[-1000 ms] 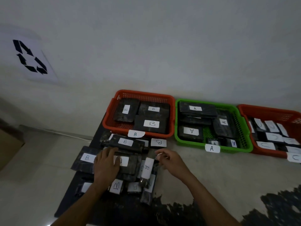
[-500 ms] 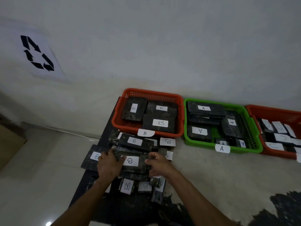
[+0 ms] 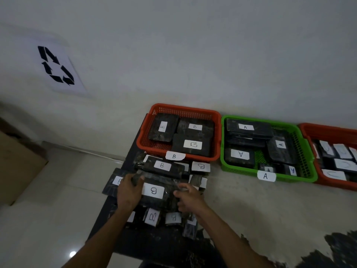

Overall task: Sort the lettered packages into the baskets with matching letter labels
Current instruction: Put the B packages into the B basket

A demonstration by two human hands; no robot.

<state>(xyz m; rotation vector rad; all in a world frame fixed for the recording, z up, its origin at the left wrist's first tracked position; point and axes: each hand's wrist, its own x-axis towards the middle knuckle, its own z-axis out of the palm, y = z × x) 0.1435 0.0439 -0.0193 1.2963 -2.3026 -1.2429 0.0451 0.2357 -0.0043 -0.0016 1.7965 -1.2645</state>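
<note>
Package marked B: dark wrapped block, white label facing up, lying on top of the loose pile of B packages. Held between both hands. Left hand: on the block's left end, thumb curled over the upper left corner, fingers wrapped round the edge. Right hand: on the block's right end, fingers bent round that edge. Beyond the hands: orange B basket, three B packages inside, its B tag at the front rim. Right of it, well apart from the right hand: green A basket, then a second orange basket at the frame edge. Change from half a second ago: both hands keep their grip at the same ends; the block sits slightly raised off the pile.
</note>
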